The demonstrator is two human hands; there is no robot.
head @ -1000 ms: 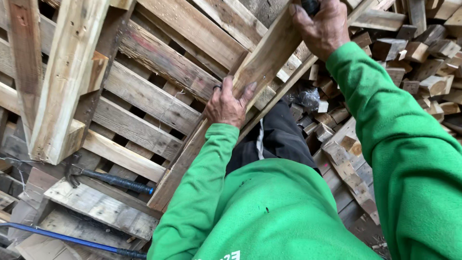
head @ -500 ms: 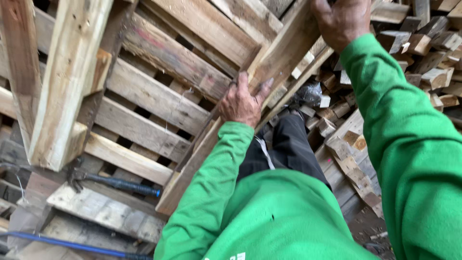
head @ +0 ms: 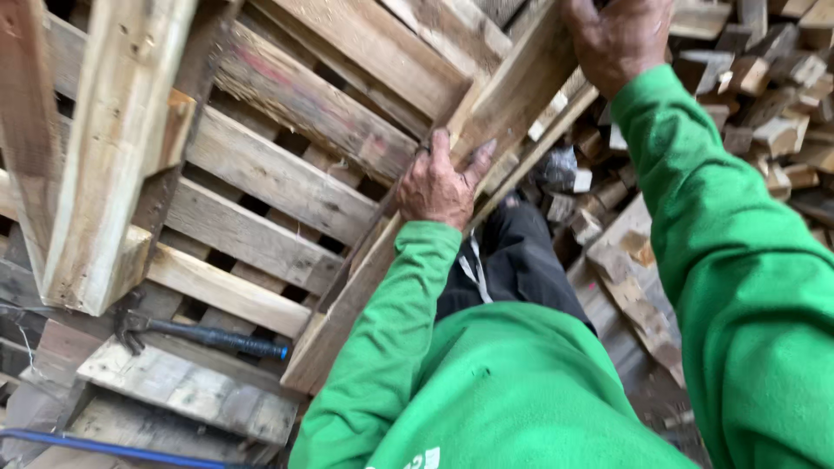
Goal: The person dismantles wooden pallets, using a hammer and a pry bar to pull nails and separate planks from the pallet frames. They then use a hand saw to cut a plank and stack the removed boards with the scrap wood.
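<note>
1. Both arms, in green sleeves, reach up and forward to a tilted wooden pallet (head: 287,165) standing on edge.
2. The left hand (head: 443,184) lies flat against the pallet's side rail (head: 382,260), fingers spread and open, palm pressing the wood partway along it.
3. The right hand (head: 618,39) is higher, near the top edge of the view, its fingers curled over the same rail, gripping it.
4. A dark pry bar (head: 204,334) lies on a lower pallet by the rail's bottom end.
5. A pile of wood blocks (head: 764,95) lies to the right, beyond the right sleeve.
</note>
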